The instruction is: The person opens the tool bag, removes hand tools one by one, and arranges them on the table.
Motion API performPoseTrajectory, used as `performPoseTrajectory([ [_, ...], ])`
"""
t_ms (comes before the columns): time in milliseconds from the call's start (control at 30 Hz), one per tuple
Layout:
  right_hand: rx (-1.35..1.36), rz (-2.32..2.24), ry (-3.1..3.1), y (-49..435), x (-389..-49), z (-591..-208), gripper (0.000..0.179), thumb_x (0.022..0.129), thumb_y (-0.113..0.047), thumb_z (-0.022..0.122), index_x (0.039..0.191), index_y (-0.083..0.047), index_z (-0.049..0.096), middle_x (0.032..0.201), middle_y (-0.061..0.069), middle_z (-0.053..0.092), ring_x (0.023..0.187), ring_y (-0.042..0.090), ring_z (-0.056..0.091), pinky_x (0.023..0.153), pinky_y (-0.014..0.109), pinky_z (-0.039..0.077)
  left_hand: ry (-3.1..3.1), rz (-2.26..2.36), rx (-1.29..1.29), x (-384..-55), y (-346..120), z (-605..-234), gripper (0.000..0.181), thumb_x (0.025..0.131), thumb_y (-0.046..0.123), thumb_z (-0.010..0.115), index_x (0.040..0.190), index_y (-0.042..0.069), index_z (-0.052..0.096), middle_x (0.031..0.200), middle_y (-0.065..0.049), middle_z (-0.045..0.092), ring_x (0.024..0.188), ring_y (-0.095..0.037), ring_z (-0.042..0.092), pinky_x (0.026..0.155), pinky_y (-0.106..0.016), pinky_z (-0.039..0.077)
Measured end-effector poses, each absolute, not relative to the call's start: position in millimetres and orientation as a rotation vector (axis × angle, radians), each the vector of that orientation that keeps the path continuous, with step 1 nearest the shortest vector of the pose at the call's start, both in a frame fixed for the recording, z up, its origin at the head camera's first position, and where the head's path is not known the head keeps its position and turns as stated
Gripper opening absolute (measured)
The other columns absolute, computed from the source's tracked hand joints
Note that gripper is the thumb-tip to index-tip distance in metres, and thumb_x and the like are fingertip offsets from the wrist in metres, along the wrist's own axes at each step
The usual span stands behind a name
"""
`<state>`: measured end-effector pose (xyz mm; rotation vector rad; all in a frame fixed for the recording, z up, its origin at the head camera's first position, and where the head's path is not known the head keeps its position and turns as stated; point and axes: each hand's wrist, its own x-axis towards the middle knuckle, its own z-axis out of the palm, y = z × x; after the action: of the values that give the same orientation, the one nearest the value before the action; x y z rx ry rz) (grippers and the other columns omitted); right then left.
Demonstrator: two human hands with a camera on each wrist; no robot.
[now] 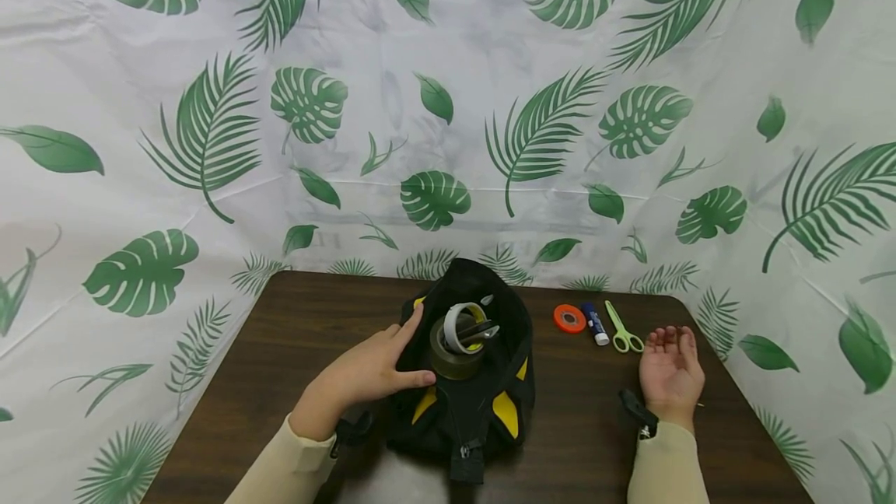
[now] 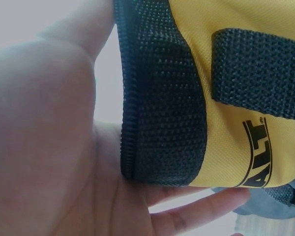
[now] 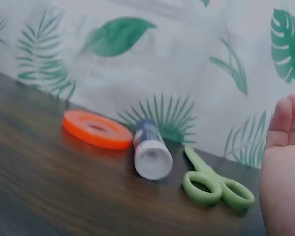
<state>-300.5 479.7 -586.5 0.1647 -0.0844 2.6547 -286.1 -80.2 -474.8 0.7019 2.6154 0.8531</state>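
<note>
A black and yellow tool bag (image 1: 476, 411) stands with its mouth open on the table. My left hand (image 1: 367, 368) lies along the bag's left side, its fingers extended and the thumb over the near rim. The left wrist view has the palm and fingers against the yellow fabric (image 2: 226, 147). Inside the bag are a white tape roll (image 1: 451, 331), an olive-brown tape roll (image 1: 456, 368) and a dark-handled tool (image 1: 477, 330), partly hidden. On the right, my right hand (image 1: 672, 372) is palm up, fingers loosely bent, holding nothing, nearest the green scissors (image 1: 622, 333).
Left of the scissors lie a blue and white glue stick (image 1: 595, 324) and a flat orange roll (image 1: 570, 319) on the dark wooden table (image 1: 280, 348). A white cloth with green leaves (image 1: 434, 201) hangs behind the table and along its sides.
</note>
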Motion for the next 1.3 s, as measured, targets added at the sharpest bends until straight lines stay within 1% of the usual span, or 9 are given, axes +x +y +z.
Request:
performPoseTrajectory([
  [100, 0.260, 2.734, -0.038, 469.8, -303.4, -584.7, 0.020, 0.114, -0.005, 0.048, 0.122, 0.002, 0.065, 0.115, 0.024, 0.064, 0.108, 0.039, 0.060, 0.102, 0.044, 0.049, 2.619, 0.856, 0.703, -285.5, -80.5, -473.8, 0.111, 0.096, 0.078, 0.065, 0.176, 0.039, -0.001, 0.177, -0.026, 0.030, 0.160, -0.046, 0.040, 0.126, -0.066, 0.039],
  [200, 0.330, 2.804, -0.074, 450.3, -308.0, -580.2, 0.026, 0.116, -0.009, 0.043, 0.124, 0.002, 0.065, 0.118, 0.024, 0.064, 0.112, 0.038, 0.059, 0.106, 0.043, 0.046, 2.620, 0.850, 0.704, -285.0, -80.5, -472.9, 0.111, 0.096, 0.078, 0.065, 0.176, 0.039, -0.002, 0.177, -0.026, 0.030, 0.160, -0.046, 0.039, 0.126, -0.065, 0.039],
  [400, 0.450, 2.958, -0.185, 408.4, -317.2, -576.1, 0.037, 0.119, -0.017, 0.034, 0.130, 0.001, 0.065, 0.123, 0.022, 0.061, 0.117, 0.037, 0.055, 0.110, 0.042, 0.043, 2.615, 0.848, 0.688, -283.1, -83.0, -471.0, 0.112, 0.096, 0.078, 0.065, 0.176, 0.039, -0.002, 0.177, -0.026, 0.029, 0.161, -0.047, 0.038, 0.126, -0.066, 0.038],
  [533, 0.503, 3.029, -0.194, 391.0, -320.9, -577.0, 0.041, 0.120, -0.017, 0.031, 0.132, 0.002, 0.065, 0.124, 0.023, 0.062, 0.118, 0.038, 0.057, 0.110, 0.043, 0.046, 2.616, 0.854, 0.690, -282.2, -83.8, -470.8, 0.112, 0.096, 0.078, 0.065, 0.177, 0.037, -0.001, 0.177, -0.027, 0.029, 0.160, -0.048, 0.039, 0.126, -0.067, 0.038],
  [633, 0.583, 3.044, -0.224, 382.7, -323.0, -573.0, 0.046, 0.120, -0.018, 0.027, 0.132, 0.003, 0.066, 0.124, 0.023, 0.064, 0.119, 0.038, 0.058, 0.109, 0.044, 0.048, 2.614, 0.854, 0.688, -281.9, -83.2, -470.8, 0.112, 0.096, 0.078, 0.065, 0.176, 0.038, -0.001, 0.177, -0.026, 0.029, 0.161, -0.047, 0.038, 0.126, -0.067, 0.038],
  [767, 0.724, 3.047, -0.271, 369.7, -323.5, -550.4, 0.053, 0.121, -0.019, 0.020, 0.131, 0.004, 0.066, 0.125, 0.024, 0.065, 0.121, 0.039, 0.059, 0.111, 0.045, 0.048, 2.609, 0.854, 0.685, -282.1, -82.4, -472.0, 0.111, 0.095, 0.079, 0.065, 0.176, 0.039, -0.001, 0.177, -0.026, 0.029, 0.161, -0.046, 0.038, 0.126, -0.066, 0.038],
  [967, 0.924, 3.019, -0.422, 340.1, -314.6, -497.3, 0.057, 0.120, -0.018, 0.017, 0.132, 0.006, 0.067, 0.129, 0.025, 0.065, 0.124, 0.039, 0.060, 0.112, 0.045, 0.050, 2.611, 0.849, 0.671, -282.4, -82.1, -472.5, 0.112, 0.095, 0.078, 0.066, 0.176, 0.040, -0.001, 0.177, -0.025, 0.030, 0.161, -0.045, 0.039, 0.126, -0.065, 0.038],
  [1133, 1.047, 2.931, -0.716, 315.5, -300.2, -457.9, 0.049, 0.119, -0.010, 0.019, 0.136, 0.006, 0.062, 0.134, 0.023, 0.063, 0.126, 0.035, 0.059, 0.114, 0.040, 0.052, 2.610, 0.855, 0.673, -283.7, -81.4, -472.9, 0.111, 0.095, 0.078, 0.066, 0.176, 0.041, -0.001, 0.177, -0.025, 0.029, 0.162, -0.044, 0.038, 0.126, -0.065, 0.038],
  [1300, 1.081, 2.867, -0.931, 292.7, -289.5, -435.0, 0.041, 0.118, -0.004, 0.022, 0.136, 0.005, 0.058, 0.135, 0.020, 0.063, 0.127, 0.032, 0.061, 0.115, 0.037, 0.053, 2.616, 0.856, 0.682, -284.4, -81.7, -474.9, 0.111, 0.095, 0.079, 0.065, 0.175, 0.042, -0.002, 0.177, -0.026, 0.029, 0.161, -0.045, 0.039, 0.126, -0.064, 0.039],
])
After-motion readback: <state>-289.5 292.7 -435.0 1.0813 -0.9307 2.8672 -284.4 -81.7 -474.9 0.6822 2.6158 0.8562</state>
